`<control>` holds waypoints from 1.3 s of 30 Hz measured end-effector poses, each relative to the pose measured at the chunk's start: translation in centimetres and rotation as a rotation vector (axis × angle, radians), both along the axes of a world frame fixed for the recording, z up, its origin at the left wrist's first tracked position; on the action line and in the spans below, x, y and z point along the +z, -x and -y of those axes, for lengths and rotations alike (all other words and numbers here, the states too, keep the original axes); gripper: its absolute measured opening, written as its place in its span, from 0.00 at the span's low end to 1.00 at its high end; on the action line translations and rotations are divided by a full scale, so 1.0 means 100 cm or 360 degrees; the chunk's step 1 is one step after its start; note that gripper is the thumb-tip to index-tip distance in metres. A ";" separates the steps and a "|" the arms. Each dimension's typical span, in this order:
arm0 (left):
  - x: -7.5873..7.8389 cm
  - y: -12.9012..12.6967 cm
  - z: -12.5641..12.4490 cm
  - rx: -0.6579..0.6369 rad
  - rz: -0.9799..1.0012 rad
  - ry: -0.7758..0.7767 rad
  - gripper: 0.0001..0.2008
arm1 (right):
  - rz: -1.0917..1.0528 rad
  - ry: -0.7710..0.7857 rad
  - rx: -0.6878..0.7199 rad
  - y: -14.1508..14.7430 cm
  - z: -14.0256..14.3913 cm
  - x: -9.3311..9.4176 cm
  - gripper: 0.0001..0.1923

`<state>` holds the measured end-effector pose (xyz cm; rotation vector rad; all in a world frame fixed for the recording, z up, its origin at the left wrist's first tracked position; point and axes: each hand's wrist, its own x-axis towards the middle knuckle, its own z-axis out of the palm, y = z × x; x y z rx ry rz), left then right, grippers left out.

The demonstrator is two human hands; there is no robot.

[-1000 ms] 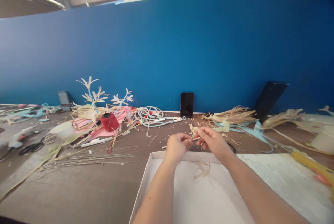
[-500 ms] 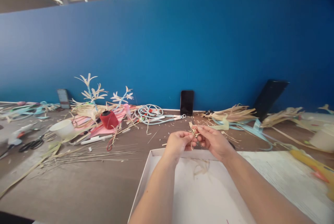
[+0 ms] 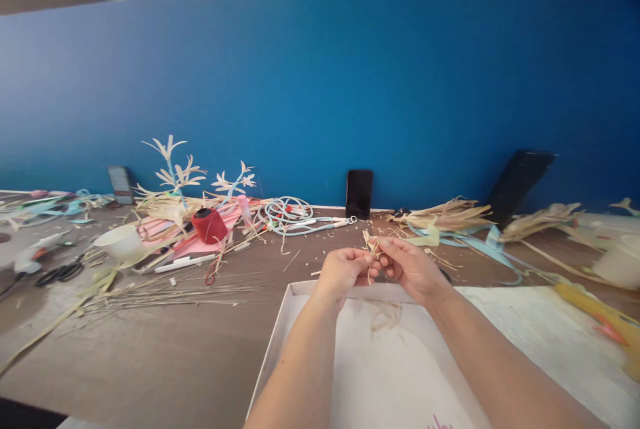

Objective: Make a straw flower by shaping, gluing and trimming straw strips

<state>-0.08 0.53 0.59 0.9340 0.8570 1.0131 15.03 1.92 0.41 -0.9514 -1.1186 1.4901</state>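
Together, left hand point(image 3: 344, 270) and right hand point(image 3: 411, 268) pinch a straw strip point(image 3: 372, 250); no legible writing.

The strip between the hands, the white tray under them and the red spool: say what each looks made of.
The strip, pinched by the left hand and right hand, looks like dried straw or leaf: pale tan, matte, fibrous, curling. The white tray seems to be cardboard: thin folded walls, dull finish. The red spool looks like wound thread, though fine detail is blurred.

- Straw strip point(image 3: 371, 257): thin, pale tan, dried; bent and partly twisted; pinched between both hands above the far edge of the white box point(image 3: 280, 349).
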 end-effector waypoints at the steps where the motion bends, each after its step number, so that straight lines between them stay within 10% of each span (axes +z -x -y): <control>1: 0.000 0.000 0.000 0.0004 -0.0004 0.0001 0.11 | -0.0005 0.0006 -0.0001 0.000 0.000 0.000 0.15; 39: 0.003 -0.001 0.002 -0.0027 -0.0136 -0.0007 0.09 | -0.0012 0.0007 -0.0063 0.003 -0.001 -0.001 0.15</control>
